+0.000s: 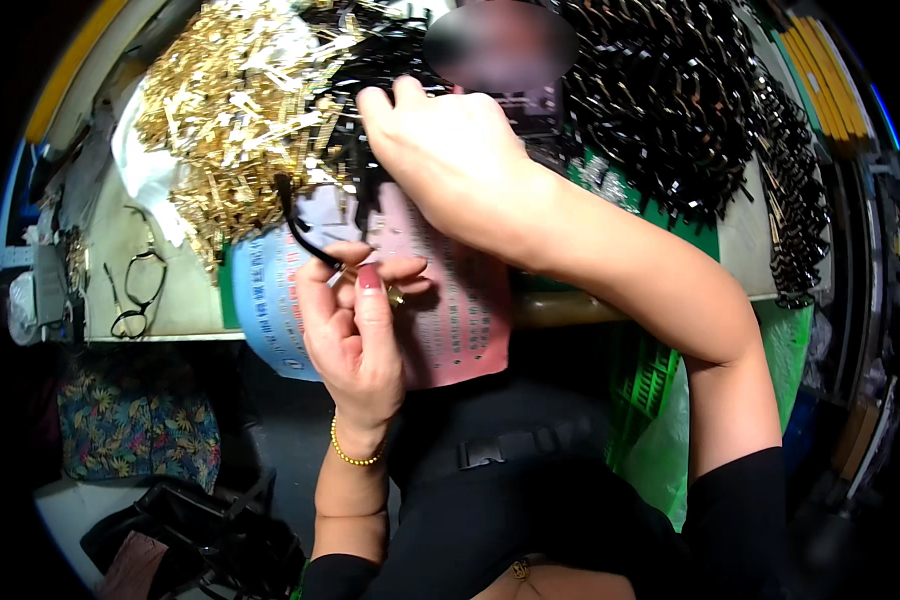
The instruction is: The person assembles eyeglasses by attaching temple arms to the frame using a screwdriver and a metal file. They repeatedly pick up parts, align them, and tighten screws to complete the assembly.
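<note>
My left hand [355, 325] is raised over the table's near edge, thumb and fingers pinched on a slim, curved black eyeglass temple [308, 238]. A gold-coloured bit shows by its fingertips. My right hand [445, 140] reaches across to the far middle, over a heap of thin black pieces [385, 50]. Its fingers bend down and away, so their tips and anything in them are hidden. To the left of that heap lies a big pile of shiny gold metal strips [235, 110]. Under both hands, a blue and pink printed sheet [470, 340] hangs over the edge.
Glossy black curved pieces [670, 100] are heaped at the right, beside another row of them [795, 220]. A pair of glasses [145, 290] lies at the left. Yellow trays [820, 75] stand far right. A green crate [650, 380] and a dark bag [190, 530] sit below.
</note>
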The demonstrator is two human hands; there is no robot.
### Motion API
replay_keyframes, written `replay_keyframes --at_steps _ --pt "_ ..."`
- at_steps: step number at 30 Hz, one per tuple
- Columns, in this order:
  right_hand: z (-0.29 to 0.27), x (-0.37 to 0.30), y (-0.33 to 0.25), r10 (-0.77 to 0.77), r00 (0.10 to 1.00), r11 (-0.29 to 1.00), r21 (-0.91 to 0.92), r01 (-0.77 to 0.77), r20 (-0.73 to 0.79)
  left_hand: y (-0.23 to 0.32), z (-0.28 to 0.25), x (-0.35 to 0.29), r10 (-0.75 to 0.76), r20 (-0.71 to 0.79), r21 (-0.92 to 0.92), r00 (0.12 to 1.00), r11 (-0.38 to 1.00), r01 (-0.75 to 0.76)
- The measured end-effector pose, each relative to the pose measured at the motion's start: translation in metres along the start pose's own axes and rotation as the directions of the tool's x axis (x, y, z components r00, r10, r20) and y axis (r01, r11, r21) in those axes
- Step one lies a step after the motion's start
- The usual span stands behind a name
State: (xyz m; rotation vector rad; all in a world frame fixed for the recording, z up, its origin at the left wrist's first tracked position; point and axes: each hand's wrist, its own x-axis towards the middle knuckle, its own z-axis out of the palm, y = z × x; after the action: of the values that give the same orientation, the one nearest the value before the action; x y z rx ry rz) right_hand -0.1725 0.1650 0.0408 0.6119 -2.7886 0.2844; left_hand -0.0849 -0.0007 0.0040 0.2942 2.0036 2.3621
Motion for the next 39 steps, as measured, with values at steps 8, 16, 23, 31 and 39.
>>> replay_keyframes --at_steps 8,16,23,31,39 --pt "0.006 0.004 -0.009 0.037 0.994 0.992 -0.126 -0.024 0.102 0.014 -0.074 0.065 0.387 -0.179 0.675 0.905 0.717 -0.173" --pt "-0.027 -0.026 -0.007 0.022 0.999 0.996 0.085 -0.024 0.028 0.015 -0.06 0.137 0.429 0.252 0.927 0.867 0.152 -0.344" --pt "-0.092 -0.083 0.003 0.27 0.891 0.695 0.567 -0.442 0.364 0.022 -0.066 0.131 0.503 0.239 0.789 0.83 0.398 -0.468" --pt "-0.08 -0.171 -0.015 0.586 0.744 -0.151 0.945 -0.291 0.322 0.034 0.042 -0.001 -0.314 0.166 -0.303 0.935 0.886 0.351" --pt "-0.066 -0.19 -0.019 0.617 0.648 -0.327 0.894 -0.306 0.447 -0.002 0.07 -0.033 -0.388 0.16 -0.386 0.908 0.822 0.419"
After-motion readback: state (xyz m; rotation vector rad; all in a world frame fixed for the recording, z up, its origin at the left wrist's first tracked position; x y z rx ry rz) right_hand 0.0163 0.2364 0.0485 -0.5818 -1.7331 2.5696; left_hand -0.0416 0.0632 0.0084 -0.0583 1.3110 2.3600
